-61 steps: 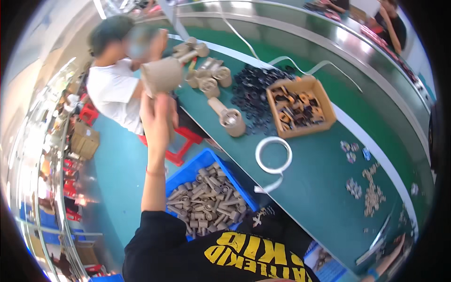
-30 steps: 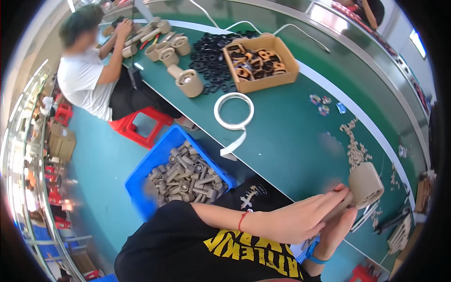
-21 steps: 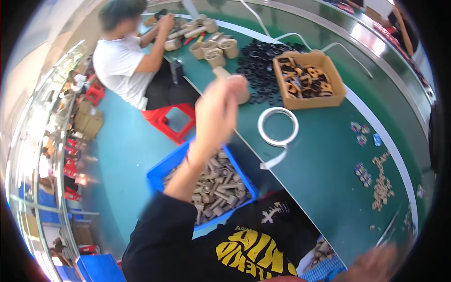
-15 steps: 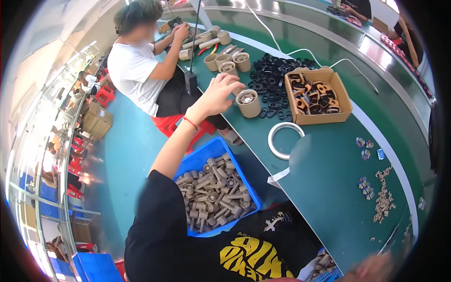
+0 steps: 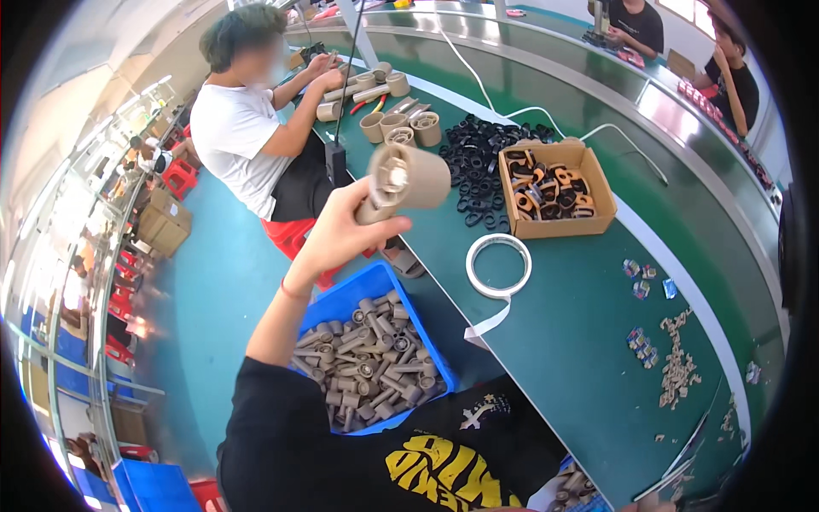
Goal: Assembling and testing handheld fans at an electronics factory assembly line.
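My left hand (image 5: 337, 235) is closed round the handle of a beige plastic hair dryer housing (image 5: 418, 177), raised above the table edge. Its round open end faces me, with a pale, shiny part inside. Below that arm, a blue crate (image 5: 450, 380) is filled with similar beige housings (image 5: 367, 358). Of my right hand (image 5: 653, 502) only a sliver shows at the lower edge, by the front of the table; its fingers are hidden. More beige housings (image 5: 399, 128) stand on the table, beyond the one I hold.
Black rings (image 5: 478, 162) lie heaped beside a cardboard box (image 5: 559, 227) of black and orange parts. A white tape roll (image 5: 474, 286) lies on the green table (image 5: 563, 341), its tail over the edge. Small beige pieces (image 5: 678, 367) lie at right. A co-worker (image 5: 235, 128) sits at left.
My left hand has taken up a housing from the table and brought it nearer, tilting its open end toward me. My right hand has dropped mostly out of view.
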{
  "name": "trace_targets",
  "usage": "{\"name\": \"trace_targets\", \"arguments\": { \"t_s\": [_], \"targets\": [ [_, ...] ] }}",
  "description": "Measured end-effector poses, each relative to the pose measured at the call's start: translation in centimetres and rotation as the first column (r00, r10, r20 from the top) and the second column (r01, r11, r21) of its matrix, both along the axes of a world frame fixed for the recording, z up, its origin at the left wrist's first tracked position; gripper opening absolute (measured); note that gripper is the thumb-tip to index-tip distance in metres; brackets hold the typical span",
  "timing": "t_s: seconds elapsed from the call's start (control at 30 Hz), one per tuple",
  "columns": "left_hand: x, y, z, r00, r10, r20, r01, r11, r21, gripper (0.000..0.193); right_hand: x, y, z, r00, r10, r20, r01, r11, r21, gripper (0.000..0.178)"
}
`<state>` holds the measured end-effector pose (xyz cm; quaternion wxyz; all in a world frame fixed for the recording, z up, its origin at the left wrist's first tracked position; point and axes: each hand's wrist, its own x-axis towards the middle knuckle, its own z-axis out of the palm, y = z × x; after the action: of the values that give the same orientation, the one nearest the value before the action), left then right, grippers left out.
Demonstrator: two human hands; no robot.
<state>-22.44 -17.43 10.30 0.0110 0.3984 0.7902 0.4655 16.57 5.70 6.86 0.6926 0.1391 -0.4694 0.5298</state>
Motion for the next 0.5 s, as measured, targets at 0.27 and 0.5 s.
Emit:
{"name": "trace_targets", "arguments": {
  "t_s": [0.27, 0.5],
  "targets": [
    [11.2, 5.1, 3.1, 0.978, 0.026, -0.208, 0.164, 0.525, 0.835, 0.043, -4.0, -1.1, -3.5, 0.849, 0.133, 0.511, 0.259, 0.738, -0.623, 0.071],
    [11.4, 3.4, 1.2, 0.674, -0.735, -0.074, 0.162, 0.049, 0.986, 0.043, -3.2, -0.9, -5.1, 0.851, 0.354, 0.387, 0.103, 0.612, -0.784, 0.076]
  ]
}}
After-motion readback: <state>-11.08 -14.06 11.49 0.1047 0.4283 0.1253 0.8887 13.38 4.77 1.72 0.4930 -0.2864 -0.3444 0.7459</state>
